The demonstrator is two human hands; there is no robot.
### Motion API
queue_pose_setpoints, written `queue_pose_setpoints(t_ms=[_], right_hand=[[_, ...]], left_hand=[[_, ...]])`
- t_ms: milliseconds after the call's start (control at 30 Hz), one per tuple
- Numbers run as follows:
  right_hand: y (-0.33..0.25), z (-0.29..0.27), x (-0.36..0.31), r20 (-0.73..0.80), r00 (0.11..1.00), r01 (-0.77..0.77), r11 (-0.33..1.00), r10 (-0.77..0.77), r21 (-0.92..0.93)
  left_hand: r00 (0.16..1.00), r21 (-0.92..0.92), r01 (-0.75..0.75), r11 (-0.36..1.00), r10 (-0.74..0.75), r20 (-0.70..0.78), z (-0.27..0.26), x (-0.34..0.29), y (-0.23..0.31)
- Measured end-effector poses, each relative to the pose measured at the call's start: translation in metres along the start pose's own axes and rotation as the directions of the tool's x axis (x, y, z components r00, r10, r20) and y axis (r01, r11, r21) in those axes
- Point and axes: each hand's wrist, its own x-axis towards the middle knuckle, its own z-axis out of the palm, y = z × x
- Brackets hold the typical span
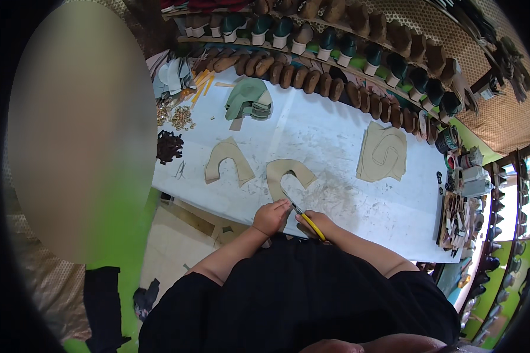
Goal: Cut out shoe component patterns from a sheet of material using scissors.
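Observation:
My left hand is closed on the lower end of a beige horseshoe-shaped piece at the table's near edge. In my right hand are yellow-handled scissors, their dark metal tip pointing up and left toward the piece's inner edge. Whether the blades are apart is too small to tell. To the left lies a second curved beige piece. Farther right, flat beige sheets bear a drawn spiral outline.
A stack of green cut pieces sits at the back left, near small gold parts and a dark pile. Rows of brown shoe lasts line the far side below shelved green shoes. Bundled pieces stand at the right edge.

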Motion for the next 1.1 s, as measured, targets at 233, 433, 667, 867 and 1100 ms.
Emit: queue_pose_setpoints(t_ms=[233,433,667,867,1100], right_hand=[[0.007,0.001,0.002,0.032,0.999,-0.045,0.995,0.042,0.089],[0.000,-0.005,-0.002,0.067,0.998,-0.023,0.992,0.015,0.120],[0.002,-0.014,0.000,0.235,0.971,-0.027,0.966,-0.035,0.257],[0.008,-0.007,0.005,0.265,0.951,0.018,0.888,-0.157,0.459],[-0.001,-0.018,-0.006,0.311,0.945,-0.025,0.921,-0.105,0.388]], left_hand=[[0.988,-0.026,0.154,0.988,-0.153,0.029,-0.011,0.013,0.014],[0.993,-0.019,0.097,0.995,-0.095,0.073,-0.015,0.007,0.006],[0.973,0.244,0.061,0.968,-0.113,0.203,-0.028,0.011,-0.014],[0.945,0.005,-0.209,0.978,0.201,0.257,-0.006,-0.002,-0.042],[0.944,0.103,-0.205,0.973,0.169,0.283,-0.008,-0.002,-0.047]])
